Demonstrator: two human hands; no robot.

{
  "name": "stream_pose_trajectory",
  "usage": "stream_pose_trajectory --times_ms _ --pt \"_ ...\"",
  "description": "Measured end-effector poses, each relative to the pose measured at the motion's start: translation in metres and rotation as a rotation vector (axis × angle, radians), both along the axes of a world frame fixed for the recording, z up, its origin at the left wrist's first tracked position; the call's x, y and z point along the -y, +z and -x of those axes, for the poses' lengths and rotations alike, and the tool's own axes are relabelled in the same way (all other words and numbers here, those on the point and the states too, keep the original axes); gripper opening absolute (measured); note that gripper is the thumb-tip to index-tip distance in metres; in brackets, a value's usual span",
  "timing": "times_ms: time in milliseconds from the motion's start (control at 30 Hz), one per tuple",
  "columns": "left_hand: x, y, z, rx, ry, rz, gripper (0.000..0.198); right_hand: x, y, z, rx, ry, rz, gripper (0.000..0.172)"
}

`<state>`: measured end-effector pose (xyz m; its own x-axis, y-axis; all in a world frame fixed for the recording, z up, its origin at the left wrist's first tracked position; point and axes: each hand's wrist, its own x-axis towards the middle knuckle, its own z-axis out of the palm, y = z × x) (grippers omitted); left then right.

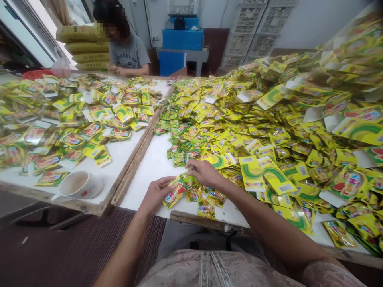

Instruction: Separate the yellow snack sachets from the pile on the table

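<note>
My left hand (154,196) grips a small yellow printed packet (175,195) with a watermelon picture, tilted just above the table's front edge. At its upper right end, my right hand (206,173) has its fingers closed on a small green sachet (189,180). Whether the sachet is partly inside the packet, I cannot tell. Several loose yellow sachets (206,208) lie under and beside my hands. Right behind my right hand lies a flat yellow carton (220,160), close to a pile of green sachets (179,153).
Yellow sachets and cartons (257,119) heap up high on the right. Across a wooden divider (140,149), filled packets (72,139) cover the left table, with a white cup (74,183) near its front edge. A co-worker (127,54) sits behind, beside stacked yellow sacks (85,46).
</note>
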<state>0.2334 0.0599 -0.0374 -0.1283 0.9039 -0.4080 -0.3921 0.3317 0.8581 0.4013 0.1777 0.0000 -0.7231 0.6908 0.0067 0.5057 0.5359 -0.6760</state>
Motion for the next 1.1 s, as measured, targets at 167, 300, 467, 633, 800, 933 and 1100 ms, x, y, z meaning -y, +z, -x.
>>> stream_pose_trajectory --times_ms 167,300,467,633,800,933,1100 --pt "-0.001 0.003 -0.005 -0.012 -0.042 0.024 0.043 0.002 -0.005 -0.002 -0.055 -0.072 0.160 0.009" --pt "-0.005 0.001 -0.010 -0.044 -0.060 -0.034 0.041 0.005 -0.009 0.002 -0.251 -0.315 0.202 0.010" --pt "-0.009 0.002 -0.016 -0.037 0.001 -0.093 0.041 0.014 -0.015 0.005 -0.422 -0.445 0.271 0.022" --pt "-0.007 0.002 -0.014 0.002 0.068 -0.080 0.041 0.022 -0.021 -0.004 -0.422 -0.378 0.162 0.014" --pt "-0.005 0.001 -0.014 0.026 0.080 -0.070 0.040 0.031 -0.023 0.000 -0.424 -0.411 0.053 0.013" --pt "-0.003 0.000 -0.012 0.002 0.074 -0.039 0.043 0.037 -0.024 -0.002 -0.351 -0.358 0.016 0.013" --pt "-0.001 0.000 0.002 -0.103 0.065 0.005 0.045 0.040 -0.029 -0.022 0.004 -0.120 -0.171 0.033"
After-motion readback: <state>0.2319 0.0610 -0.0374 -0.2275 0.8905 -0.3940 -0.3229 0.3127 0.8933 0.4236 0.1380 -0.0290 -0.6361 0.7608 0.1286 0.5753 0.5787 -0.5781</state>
